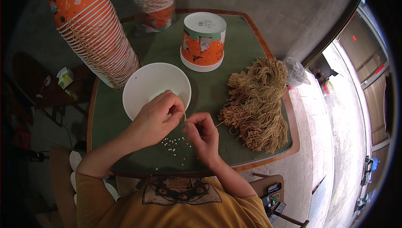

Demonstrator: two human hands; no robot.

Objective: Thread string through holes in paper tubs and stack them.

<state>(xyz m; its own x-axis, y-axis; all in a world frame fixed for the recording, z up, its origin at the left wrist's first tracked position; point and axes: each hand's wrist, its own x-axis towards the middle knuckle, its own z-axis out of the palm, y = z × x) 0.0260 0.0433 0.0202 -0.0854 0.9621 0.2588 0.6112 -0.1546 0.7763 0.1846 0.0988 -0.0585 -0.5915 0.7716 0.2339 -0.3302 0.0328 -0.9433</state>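
Observation:
My left hand (161,111) reaches over the near rim of a white paper bucket (138,87), open side up. Its thumb and fingertips pinch a thin tan cord (185,115). Just right of it, my right hand (204,139) pinches the same cord, fingertips nearly touching those of the left. A strand seems to run from behind my right hand toward a big heap of tan cords (261,102). Small white and red round pieces (171,144) lie scattered on the green tabletop below my hands; whether one is between my fingers is too small to tell.
A tall leaning stack of orange buckets (94,35) with cords rises at the left. Another wrapped stack (153,2) stands at the back. Several nested buckets (203,46) sit upside down at the table's far side. A clear plastic bag (295,72) is beyond the right edge.

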